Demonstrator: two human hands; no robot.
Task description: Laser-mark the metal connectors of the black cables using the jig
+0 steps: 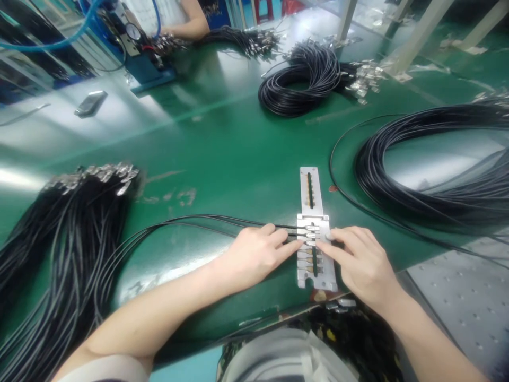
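A silver metal fixture [326, 265] with a row of slots lies on the green table, its hinged plate [304, 185] folded out away from me. Several metal connectors [312, 228] on black cables [207, 216] sit in its upper slots. My left hand [258, 252] is at the fixture's left side, index fingertip on a cable end, other fingers curled over the cables. From the right, my right hand [363, 257] reaches in with its index fingertip at the same connector and its thumb and other fingers near the fixture's edge.
A thick cable bundle [75, 239] lies at the left, with metal ends. Coiled cables [302, 79] lie at the back and more [369, 159] at the right. A blue press [139, 58] stands at the back left beside another person's arm [191, 21]. A dark device [91, 103] lies nearby.
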